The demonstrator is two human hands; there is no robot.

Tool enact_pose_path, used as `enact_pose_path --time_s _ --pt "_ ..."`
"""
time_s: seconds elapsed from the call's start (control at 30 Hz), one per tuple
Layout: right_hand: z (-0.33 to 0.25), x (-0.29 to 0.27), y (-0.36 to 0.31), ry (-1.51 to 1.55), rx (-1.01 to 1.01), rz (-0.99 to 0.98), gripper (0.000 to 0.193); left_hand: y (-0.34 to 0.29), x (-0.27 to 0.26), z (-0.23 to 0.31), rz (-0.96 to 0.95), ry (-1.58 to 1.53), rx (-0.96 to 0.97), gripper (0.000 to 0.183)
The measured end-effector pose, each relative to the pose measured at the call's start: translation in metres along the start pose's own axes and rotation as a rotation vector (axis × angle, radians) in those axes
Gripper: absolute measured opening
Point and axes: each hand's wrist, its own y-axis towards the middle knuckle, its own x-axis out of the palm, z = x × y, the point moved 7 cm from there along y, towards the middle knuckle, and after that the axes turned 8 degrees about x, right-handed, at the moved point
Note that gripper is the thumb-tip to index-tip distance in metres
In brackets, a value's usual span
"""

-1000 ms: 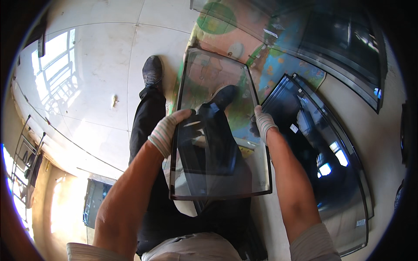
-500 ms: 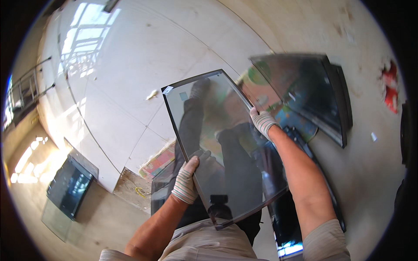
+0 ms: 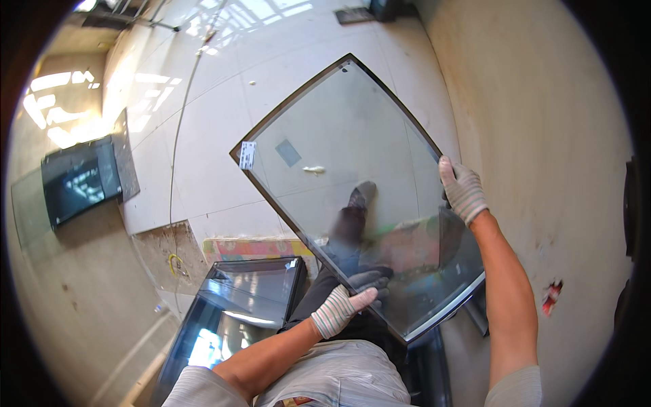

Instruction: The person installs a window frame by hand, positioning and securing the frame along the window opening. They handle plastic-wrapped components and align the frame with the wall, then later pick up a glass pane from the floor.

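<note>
I hold a framed glass panel [image 3: 400,142] tilted in front of me, see-through, with a dark border and a small white label at its left corner. My left hand [image 3: 344,308], in a striped knit glove, grips the lower left edge; its fingers show dimly through the glass behind. My right hand [image 3: 464,189], gloved the same way, is closed on the right edge, thumb on the front. Through the pane I see my leg and shoe, part of a colourful mat, and a small pale scrap on the floor.
A stack of dark framed glass panels [image 3: 237,305] lies at my lower left. More panels [image 3: 81,182] lean by the wall at far left. A colourful mat [image 3: 258,248] is on the pale tiled floor. A cable [image 3: 178,136] runs across the tiles. The wall [image 3: 529,122] rises at right.
My view has turned leftward. The glass panel has swung further tilted, its upper end higher and its right edge further right, with both hands still on it. The stack at lower left now shows.
</note>
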Motion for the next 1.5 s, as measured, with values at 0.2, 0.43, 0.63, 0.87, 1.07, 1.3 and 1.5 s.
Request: enact_pose_path --time_s 0.2,0.43,0.63,0.87,1.07,1.3,1.5 --pt "-0.143 -0.038 -0.022 0.078 -0.203 -0.053 0.055 -0.019 0.004 0.047 -0.142 0.239 0.112 0.064" --pt "-0.274 -0.066 -0.06 0.036 -0.364 -0.145 0.052 -0.056 0.048 0.133 -0.254 0.355 0.242 0.068" --pt "-0.326 -0.075 -0.049 -0.134 -0.386 -0.215 0.056 -0.066 0.098 0.158 -0.356 0.329 0.382 0.073" --pt "-0.349 -0.052 -0.012 -0.327 -0.333 -0.379 0.063 -0.072 0.142 0.206 -0.362 0.57 0.319 0.07" --pt "-0.344 -0.025 0.013 -0.389 -0.288 -0.549 0.063 -0.069 0.161 0.211 -0.292 0.474 0.331 0.073" --pt "-0.341 -0.001 0.03 -0.447 -0.293 -0.601 0.062 -0.055 0.164 0.215 -0.221 0.547 0.334 0.076" --pt "-0.334 0.009 0.041 -0.509 -0.265 -0.626 0.06 -0.046 0.165 0.208 -0.183 0.45 0.296 0.075"
